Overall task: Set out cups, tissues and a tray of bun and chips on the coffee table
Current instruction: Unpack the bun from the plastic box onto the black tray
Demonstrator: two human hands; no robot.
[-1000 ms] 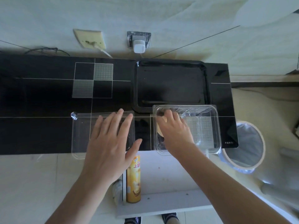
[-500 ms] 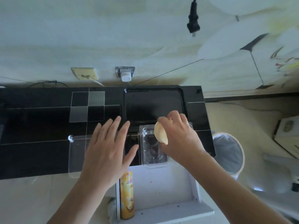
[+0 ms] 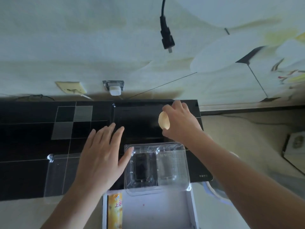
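**Bun carried from clamshell to tray**

The bun [image 3: 163,120] is gripped in the curled fingers of the right hand [image 3: 179,122] and held above the black tray [image 3: 132,116], which lies on the glossy black bench [image 3: 24,134]. The left hand [image 3: 102,156] is spread flat, grasping nothing, over the clear lid [image 3: 57,176] beside the emptied clamshell base [image 3: 156,167]. The step in hand is judged to be placing the bun. A lowering onto the tray floor and a release are called for next; the chips can [image 3: 115,210], on a white shelf [image 3: 156,212] below, is not yet set out.
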